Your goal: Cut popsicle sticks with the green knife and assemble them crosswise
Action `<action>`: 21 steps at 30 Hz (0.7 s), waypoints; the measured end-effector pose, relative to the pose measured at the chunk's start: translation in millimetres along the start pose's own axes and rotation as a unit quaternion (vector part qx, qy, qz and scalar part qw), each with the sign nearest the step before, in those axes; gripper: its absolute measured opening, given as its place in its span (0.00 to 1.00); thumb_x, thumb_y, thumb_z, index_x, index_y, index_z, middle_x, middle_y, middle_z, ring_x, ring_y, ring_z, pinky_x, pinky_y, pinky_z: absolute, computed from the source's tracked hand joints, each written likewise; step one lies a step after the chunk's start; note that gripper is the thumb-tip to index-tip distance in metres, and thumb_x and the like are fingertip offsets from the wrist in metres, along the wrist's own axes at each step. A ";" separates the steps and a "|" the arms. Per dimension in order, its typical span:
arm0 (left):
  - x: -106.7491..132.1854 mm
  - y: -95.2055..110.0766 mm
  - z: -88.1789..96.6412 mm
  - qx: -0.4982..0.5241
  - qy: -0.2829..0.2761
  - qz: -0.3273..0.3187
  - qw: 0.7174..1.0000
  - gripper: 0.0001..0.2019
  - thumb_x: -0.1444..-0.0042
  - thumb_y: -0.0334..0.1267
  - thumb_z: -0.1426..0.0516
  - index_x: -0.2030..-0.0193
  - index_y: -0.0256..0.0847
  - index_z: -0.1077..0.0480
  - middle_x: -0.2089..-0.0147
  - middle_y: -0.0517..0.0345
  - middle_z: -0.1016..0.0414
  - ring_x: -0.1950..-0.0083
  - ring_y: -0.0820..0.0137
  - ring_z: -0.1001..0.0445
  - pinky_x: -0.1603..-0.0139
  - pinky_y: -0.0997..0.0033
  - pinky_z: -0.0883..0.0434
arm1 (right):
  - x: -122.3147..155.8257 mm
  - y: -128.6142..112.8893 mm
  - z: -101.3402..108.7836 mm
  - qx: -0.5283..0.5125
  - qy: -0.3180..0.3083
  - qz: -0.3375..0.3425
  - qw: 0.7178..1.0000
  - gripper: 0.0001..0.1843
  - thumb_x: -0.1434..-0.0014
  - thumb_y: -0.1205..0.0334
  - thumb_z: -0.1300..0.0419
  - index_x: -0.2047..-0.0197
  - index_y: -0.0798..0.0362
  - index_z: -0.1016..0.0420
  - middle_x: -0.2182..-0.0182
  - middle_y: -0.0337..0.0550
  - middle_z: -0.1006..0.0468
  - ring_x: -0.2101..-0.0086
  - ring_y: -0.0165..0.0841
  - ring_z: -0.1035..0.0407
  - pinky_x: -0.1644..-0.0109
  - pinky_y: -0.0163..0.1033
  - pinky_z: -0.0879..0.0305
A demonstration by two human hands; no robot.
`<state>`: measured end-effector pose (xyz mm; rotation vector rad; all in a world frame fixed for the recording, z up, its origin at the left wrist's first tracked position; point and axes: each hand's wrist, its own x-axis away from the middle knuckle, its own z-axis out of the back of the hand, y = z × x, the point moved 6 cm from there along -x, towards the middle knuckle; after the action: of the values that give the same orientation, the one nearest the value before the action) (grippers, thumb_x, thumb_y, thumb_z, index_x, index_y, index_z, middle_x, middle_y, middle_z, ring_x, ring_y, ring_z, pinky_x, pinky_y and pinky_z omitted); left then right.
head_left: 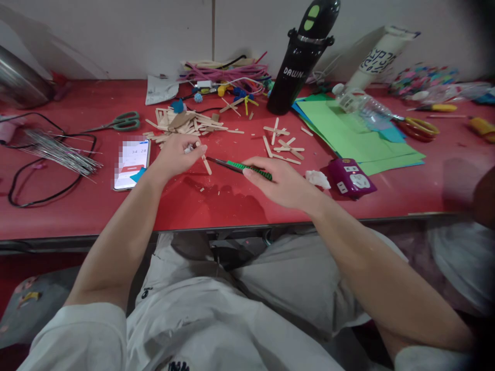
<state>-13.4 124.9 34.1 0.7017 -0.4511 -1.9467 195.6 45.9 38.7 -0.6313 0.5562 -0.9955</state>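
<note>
My left hand (176, 154) rests on the red table (232, 201), fingers pinched on a short wooden stick (204, 161) that lies slanted on the surface. My right hand (284, 183) is closed round a green-handled utility knife (240, 167), its dark blade pointing left toward the stick. Behind my left hand lies a heap of wooden sticks (185, 123). Several glued stick crosses (282, 144) lie behind my right hand.
A phone (131, 164) lies left of my left hand, with green scissors (119, 122), a wire bundle (62, 152) and black cable beyond. A black bottle (297, 62), green paper (348, 134), a purple power plug (351, 178), yellow scissors (419, 126) and a person's arm at the right edge.
</note>
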 end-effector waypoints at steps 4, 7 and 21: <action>-0.8 -0.5 -0.8 0.006 -0.005 -0.002 1.000 0.14 0.42 0.40 0.45 0.77 0.39 0.38 0.78 0.65 0.46 0.72 0.75 0.46 0.67 0.69 0.46 | 0.0 0.5 -1.8 0.012 0.010 -0.011 1.000 0.17 0.31 0.52 0.48 0.58 0.54 0.24 0.62 0.44 0.21 0.61 0.35 0.30 0.57 0.38 0.40; -0.8 -0.6 -0.8 0.001 -0.006 0.002 1.000 0.14 0.43 0.40 0.45 0.78 0.39 0.39 0.78 0.64 0.46 0.72 0.74 0.46 0.67 0.68 0.46 | -1.5 1.3 -5.9 0.012 0.004 -0.009 1.000 0.18 0.31 0.51 0.49 0.58 0.55 0.24 0.62 0.45 0.20 0.62 0.35 0.30 0.58 0.38 0.40; -0.1 -0.1 -0.7 0.000 0.000 -0.009 1.000 0.14 0.42 0.40 0.45 0.78 0.40 0.39 0.78 0.65 0.46 0.72 0.75 0.46 0.67 0.68 0.46 | 2.5 -5.2 -7.3 0.044 0.022 -0.005 0.999 0.19 0.30 0.51 0.51 0.61 0.54 0.25 0.63 0.45 0.21 0.65 0.34 0.32 0.61 0.38 0.43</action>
<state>-13.0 125.0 33.6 0.7079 -0.4469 -1.9645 188.7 39.9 37.0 -0.5363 0.5455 -1.0394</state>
